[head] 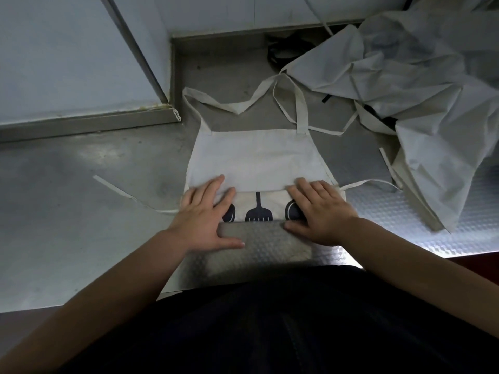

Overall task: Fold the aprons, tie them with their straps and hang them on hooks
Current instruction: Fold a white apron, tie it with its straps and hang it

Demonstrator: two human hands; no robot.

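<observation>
Folded cream cotton apron (256, 157) lying flat on the brushed steel bench (81, 184), near its front edge. Left hand (205, 217) and right hand (321, 211) press palm-down on the near fold, fingers spread and gripping nothing. Dark utensil prints (258, 211) show between the hands; no legible writing. Cream straps (243, 103) trail far and sideways. Crumpled white aprons (418, 90) lie heaped far right.
</observation>
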